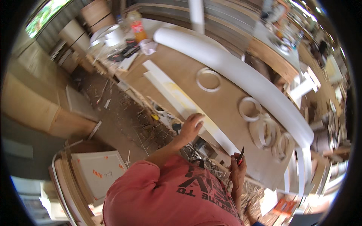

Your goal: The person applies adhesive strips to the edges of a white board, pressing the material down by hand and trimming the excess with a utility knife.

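My left hand (193,125) rests over two long, narrow white strips (171,92) lying side by side on the brown worktable, near the table's near edge. Its fingers are bent around a small pale thing that I cannot make out, pressed against the strips. Yellowish patches show on the strips just beyond that hand. In my right hand (237,170) is a red and black utility knife (240,157), its dark tip pointing up. That hand is closed around the handle, beside the near right end of the strips.
A long white roll (233,71) lies along the worktable's (166,64) far side. Several coiled edging bands (208,80) sit in front of it. A bottle of orange liquid (138,30) stands at the far left. Boards (98,171) are stacked at lower left; scraps litter the floor (109,101).
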Action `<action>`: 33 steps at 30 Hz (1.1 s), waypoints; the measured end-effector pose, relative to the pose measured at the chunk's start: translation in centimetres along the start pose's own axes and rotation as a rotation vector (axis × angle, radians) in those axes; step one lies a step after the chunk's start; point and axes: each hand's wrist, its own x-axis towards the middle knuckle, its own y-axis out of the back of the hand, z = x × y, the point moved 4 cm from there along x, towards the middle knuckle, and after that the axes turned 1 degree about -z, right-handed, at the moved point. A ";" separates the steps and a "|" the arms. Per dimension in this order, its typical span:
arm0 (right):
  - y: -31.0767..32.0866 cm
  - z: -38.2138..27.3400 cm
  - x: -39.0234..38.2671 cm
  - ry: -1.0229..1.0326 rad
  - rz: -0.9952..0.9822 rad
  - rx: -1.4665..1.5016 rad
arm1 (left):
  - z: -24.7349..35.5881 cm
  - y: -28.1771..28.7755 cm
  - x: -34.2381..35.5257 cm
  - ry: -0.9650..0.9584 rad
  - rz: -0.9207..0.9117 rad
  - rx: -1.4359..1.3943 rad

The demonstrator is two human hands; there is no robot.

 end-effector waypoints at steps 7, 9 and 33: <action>-5.6 -3.1 3.4 0.164 -0.015 -0.360 | -2.3 3.5 -5.3 0.108 -0.078 -0.067; -6.6 -2.5 5.4 0.267 0.001 -0.457 | -2.6 4.4 -5.9 0.096 -0.104 -0.112; -10.2 -4.5 8.6 0.260 -0.084 -0.987 | -2.1 -0.5 -2.1 -0.464 -0.653 0.213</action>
